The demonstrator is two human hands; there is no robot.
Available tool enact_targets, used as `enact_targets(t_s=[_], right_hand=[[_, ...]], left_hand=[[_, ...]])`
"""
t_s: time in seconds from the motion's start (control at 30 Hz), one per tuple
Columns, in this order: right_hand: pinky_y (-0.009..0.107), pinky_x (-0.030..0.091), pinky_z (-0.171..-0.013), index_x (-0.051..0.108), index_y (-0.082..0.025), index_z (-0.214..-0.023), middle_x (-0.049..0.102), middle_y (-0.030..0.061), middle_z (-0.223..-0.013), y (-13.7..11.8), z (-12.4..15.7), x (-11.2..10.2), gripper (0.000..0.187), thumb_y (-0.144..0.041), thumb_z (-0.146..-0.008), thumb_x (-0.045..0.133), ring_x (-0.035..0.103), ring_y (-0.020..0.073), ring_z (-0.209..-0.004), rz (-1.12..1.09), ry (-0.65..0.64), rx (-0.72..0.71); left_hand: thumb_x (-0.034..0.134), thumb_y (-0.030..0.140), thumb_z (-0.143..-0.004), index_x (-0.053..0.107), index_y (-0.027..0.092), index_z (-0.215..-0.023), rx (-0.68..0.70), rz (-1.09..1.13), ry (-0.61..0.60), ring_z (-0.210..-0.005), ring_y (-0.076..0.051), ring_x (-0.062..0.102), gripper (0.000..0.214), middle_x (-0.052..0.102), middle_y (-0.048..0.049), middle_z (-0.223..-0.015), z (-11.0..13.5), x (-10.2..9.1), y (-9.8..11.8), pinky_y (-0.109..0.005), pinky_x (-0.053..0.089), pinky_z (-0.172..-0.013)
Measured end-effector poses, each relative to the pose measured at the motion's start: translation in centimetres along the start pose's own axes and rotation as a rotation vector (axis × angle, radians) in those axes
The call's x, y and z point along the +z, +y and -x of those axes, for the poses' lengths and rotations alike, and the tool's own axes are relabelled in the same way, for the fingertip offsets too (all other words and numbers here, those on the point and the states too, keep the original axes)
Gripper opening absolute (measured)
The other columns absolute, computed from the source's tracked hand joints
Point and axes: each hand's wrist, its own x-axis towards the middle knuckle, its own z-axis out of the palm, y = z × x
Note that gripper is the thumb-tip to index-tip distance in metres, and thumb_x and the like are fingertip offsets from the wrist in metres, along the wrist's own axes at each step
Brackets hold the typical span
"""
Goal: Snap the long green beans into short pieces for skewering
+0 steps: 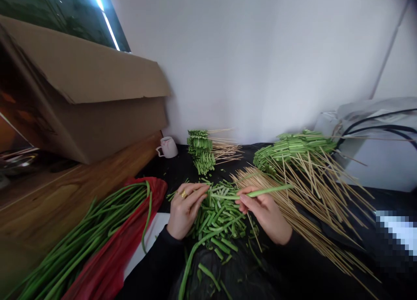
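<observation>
A long green stem, which looks like a garlic scape, stretches level between my hands. My right hand pinches it near the middle, its free end pointing right. My left hand, with a gold ring on one finger, is closed at the stem's left end; the fingertips partly hide that end. Below both hands lies a heap of cut scape pieces. One long uncut scape curves over the front of the heap. A thin loose stick rests under my right hand.
Uncut scapes fill a red bag at left. Bare bamboo skewers lie at right. Skewered scape pieces form two stacks, a smaller stack and a larger stack. A mug and cardboard box stand back left.
</observation>
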Motion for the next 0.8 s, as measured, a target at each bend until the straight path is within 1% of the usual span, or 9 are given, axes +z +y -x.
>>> enact_targets(t_s=[0.17,0.3,0.37,0.47,0.57,0.63,0.7,0.73,0.8], right_hand=[[0.030,0.053,-0.064,0.061,-0.018,-0.091,0.067,0.0042,-0.077,-0.4,0.2,0.5,0.029,-0.047,-0.088,0.057,0.064,0.0165,-0.068,0.130,-0.018,-0.050],[0.028,0.053,-0.062,0.059,-0.019,-0.087,0.063,0.0016,-0.073,-0.6,0.3,0.9,0.020,-0.039,-0.088,0.057,0.064,0.0154,-0.066,0.154,-0.016,-0.061],[0.026,0.051,-0.061,0.059,-0.019,-0.088,0.061,-0.0002,-0.071,-0.5,0.3,1.1,0.015,-0.033,-0.087,0.056,0.064,0.0144,-0.066,0.178,-0.008,-0.065],[0.025,0.051,-0.062,0.060,-0.019,-0.088,0.059,-0.0019,-0.069,-0.3,0.1,1.1,0.009,-0.028,-0.086,0.058,0.062,0.0129,-0.064,0.167,0.009,-0.085],[0.024,0.050,-0.059,0.060,-0.018,-0.086,0.058,-0.0025,-0.067,-0.1,-0.4,0.9,0.008,-0.026,-0.084,0.060,0.061,0.0120,-0.060,0.084,0.013,-0.075],[0.024,0.050,-0.058,0.059,-0.018,-0.082,0.058,-0.0030,-0.066,-0.1,-0.8,0.7,0.006,-0.024,-0.081,0.061,0.060,0.0118,-0.059,0.019,0.004,-0.041],[0.024,0.049,-0.057,0.059,-0.018,-0.080,0.057,-0.0035,-0.065,-0.3,-1.1,0.4,0.007,-0.023,-0.079,0.063,0.059,0.0111,-0.057,-0.038,0.020,-0.017],[0.024,0.049,-0.056,0.059,-0.018,-0.079,0.058,-0.0035,-0.064,-0.4,-1.2,0.3,0.007,-0.024,-0.078,0.064,0.059,0.0109,-0.057,-0.059,0.028,-0.011],[0.024,0.049,-0.057,0.059,-0.018,-0.079,0.060,-0.0030,-0.066,-0.4,-1.3,0.1,0.009,-0.025,-0.077,0.065,0.059,0.0106,-0.057,-0.091,0.032,0.002]], left_hand=[[0.060,0.021,-0.089,0.064,0.024,-0.119,0.079,-0.030,-0.155,-0.095,-0.019,0.060,0.031,0.070,-0.0069,-0.103,0.2,0.5,0.1,-0.035,0.050,-0.084],[0.058,0.020,-0.090,0.066,0.020,-0.113,0.153,-0.035,-0.232,-0.087,-0.018,0.060,0.024,0.071,-0.0056,-0.092,0.0,0.7,0.2,-0.031,0.051,-0.079],[0.055,0.020,-0.092,0.066,0.018,-0.110,0.148,-0.036,-0.269,-0.085,-0.018,0.060,0.022,0.070,-0.0062,-0.091,-0.1,0.9,0.0,-0.031,0.050,-0.079],[0.052,0.026,-0.093,0.067,0.019,-0.103,0.137,-0.033,-0.301,-0.084,-0.019,0.062,0.019,0.070,-0.0061,-0.090,-0.2,1.3,-0.5,-0.031,0.050,-0.079],[0.053,0.037,-0.092,0.068,0.022,-0.099,0.135,-0.001,-0.335,-0.083,-0.021,0.065,0.022,0.071,-0.0056,-0.089,-0.3,1.8,-1.1,-0.031,0.051,-0.077],[0.054,0.045,-0.089,0.068,0.024,-0.091,0.139,0.034,-0.282,-0.076,-0.022,0.067,0.026,0.072,-0.0040,-0.082,-0.3,2.0,-1.4,-0.031,0.052,-0.074],[0.056,0.050,-0.086,0.069,0.025,-0.087,0.051,0.072,-0.235,-0.075,-0.023,0.068,0.029,0.073,-0.0032,-0.082,-0.4,1.8,-1.5,-0.032,0.053,-0.073],[0.058,0.053,-0.083,0.070,0.025,-0.085,-0.022,0.106,-0.228,-0.074,-0.023,0.068,0.031,0.073,-0.0028,-0.082,-0.4,1.7,-1.4,-0.032,0.054,-0.073],[0.060,0.059,-0.079,0.070,0.025,-0.083,-0.233,0.219,-0.270,-0.073,-0.023,0.068,0.036,0.074,-0.0025,-0.082,-0.5,1.3,-1.1,-0.032,0.055,-0.069]])
